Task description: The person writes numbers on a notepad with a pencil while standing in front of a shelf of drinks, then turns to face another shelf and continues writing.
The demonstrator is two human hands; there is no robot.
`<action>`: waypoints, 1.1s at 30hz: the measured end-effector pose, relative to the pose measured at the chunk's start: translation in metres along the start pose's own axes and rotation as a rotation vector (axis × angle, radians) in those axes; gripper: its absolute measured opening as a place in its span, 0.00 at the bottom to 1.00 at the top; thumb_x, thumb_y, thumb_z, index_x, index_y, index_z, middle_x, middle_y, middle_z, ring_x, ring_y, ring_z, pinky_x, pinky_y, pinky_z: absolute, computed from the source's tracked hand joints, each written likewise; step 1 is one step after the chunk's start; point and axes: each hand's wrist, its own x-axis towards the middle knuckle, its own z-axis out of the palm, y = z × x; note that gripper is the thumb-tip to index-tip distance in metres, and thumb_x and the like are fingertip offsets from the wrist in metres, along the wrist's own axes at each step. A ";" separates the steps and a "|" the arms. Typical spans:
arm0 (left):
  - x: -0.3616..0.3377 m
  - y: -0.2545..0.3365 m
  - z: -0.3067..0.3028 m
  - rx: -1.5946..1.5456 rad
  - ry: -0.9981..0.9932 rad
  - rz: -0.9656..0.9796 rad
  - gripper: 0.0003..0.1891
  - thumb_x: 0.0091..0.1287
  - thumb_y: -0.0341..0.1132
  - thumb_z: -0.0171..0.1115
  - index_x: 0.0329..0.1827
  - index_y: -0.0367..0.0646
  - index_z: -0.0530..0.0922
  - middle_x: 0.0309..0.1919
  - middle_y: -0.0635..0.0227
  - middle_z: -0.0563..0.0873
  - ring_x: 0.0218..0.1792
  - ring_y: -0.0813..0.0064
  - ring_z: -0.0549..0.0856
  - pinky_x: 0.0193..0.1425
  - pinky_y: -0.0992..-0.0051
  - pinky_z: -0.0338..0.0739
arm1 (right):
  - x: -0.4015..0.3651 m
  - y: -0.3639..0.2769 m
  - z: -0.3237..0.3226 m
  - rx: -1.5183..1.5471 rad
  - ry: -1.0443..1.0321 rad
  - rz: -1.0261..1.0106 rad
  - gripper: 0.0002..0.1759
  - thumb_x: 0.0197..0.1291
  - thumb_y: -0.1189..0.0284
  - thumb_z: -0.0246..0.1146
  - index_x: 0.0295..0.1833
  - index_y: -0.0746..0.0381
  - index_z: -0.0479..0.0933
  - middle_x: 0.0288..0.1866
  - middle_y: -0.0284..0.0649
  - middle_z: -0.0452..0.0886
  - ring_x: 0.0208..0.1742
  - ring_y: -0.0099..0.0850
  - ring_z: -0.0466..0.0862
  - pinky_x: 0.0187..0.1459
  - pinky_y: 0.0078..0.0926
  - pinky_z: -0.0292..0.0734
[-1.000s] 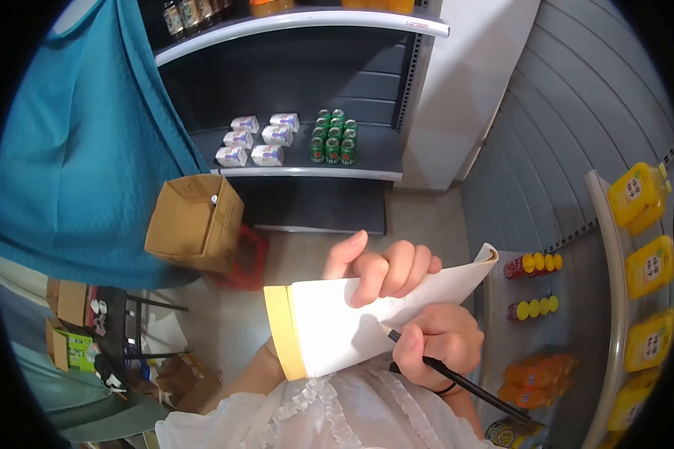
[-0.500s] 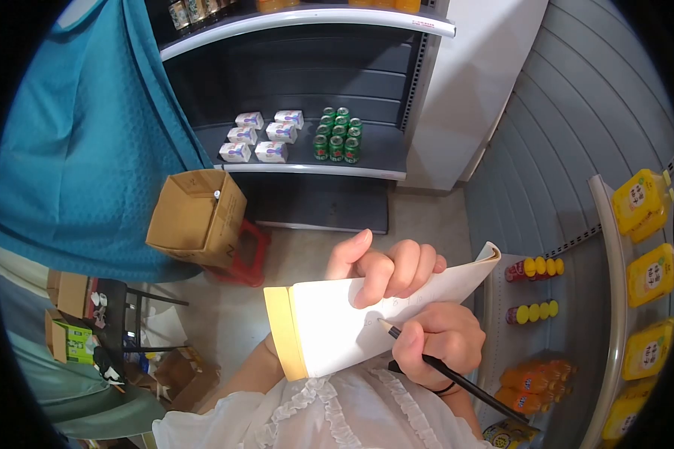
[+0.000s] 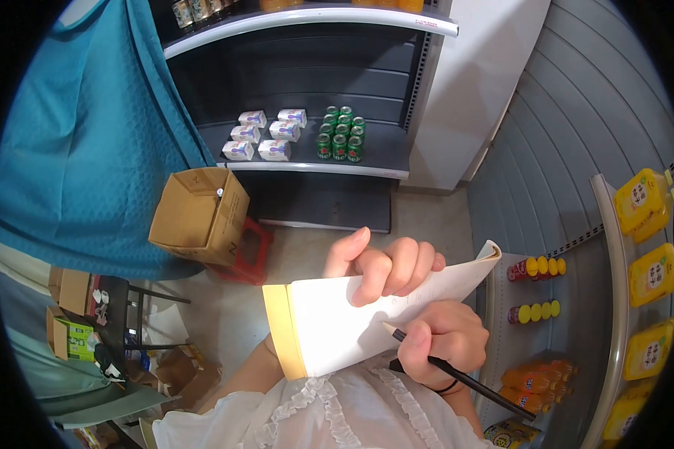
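Note:
A notepad (image 3: 337,329) with white pages and a yellow strip along its left end lies tilted in front of my chest. My left hand (image 3: 386,266) reaches behind it and curls its fingers over the far edge onto the page. In my right hand (image 3: 449,344) is a black pencil (image 3: 468,380), pinched near its sharpened wooden tip. The tip is right at the middle of the page, below faint small marks. The pencil's back end slants down to the right.
Ahead, a shelf (image 3: 307,166) bears white packs (image 3: 284,130) and green cans (image 3: 340,147). An open cardboard box (image 3: 191,217) sits on a red stool (image 3: 258,254). At right, shelves hold yellow packages (image 3: 651,273) and orange bottles (image 3: 532,378). A blue curtain (image 3: 75,150) hangs left.
My right hand and the pencil tip have shifted slightly to the right across the page. My left hand keeps its hold on the notepad. The background has drifted slightly right in view.

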 end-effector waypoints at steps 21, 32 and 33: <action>-0.001 0.004 -0.011 0.041 -0.004 -0.072 0.28 0.74 0.44 0.23 0.09 0.55 0.55 0.20 0.79 0.59 0.30 0.79 0.62 0.62 0.71 0.57 | -0.002 -0.006 -0.012 -0.148 -0.107 0.128 0.12 0.55 0.80 0.61 0.25 0.60 0.65 0.19 0.38 0.77 0.18 0.33 0.76 0.24 0.27 0.72; 0.006 0.001 -0.015 0.009 0.000 -0.050 0.28 0.73 0.43 0.21 0.10 0.54 0.55 0.20 0.79 0.58 0.30 0.80 0.61 0.62 0.71 0.57 | -0.002 0.003 -0.015 -0.161 -0.001 0.146 0.11 0.54 0.81 0.59 0.26 0.60 0.64 0.19 0.38 0.75 0.17 0.33 0.75 0.23 0.27 0.71; 0.006 0.000 -0.016 -0.001 -0.028 -0.048 0.28 0.73 0.43 0.21 0.10 0.54 0.55 0.20 0.79 0.58 0.30 0.80 0.61 0.62 0.71 0.56 | 0.000 0.003 -0.016 -0.175 -0.034 0.116 0.11 0.54 0.81 0.59 0.26 0.60 0.64 0.18 0.37 0.75 0.16 0.33 0.75 0.22 0.27 0.71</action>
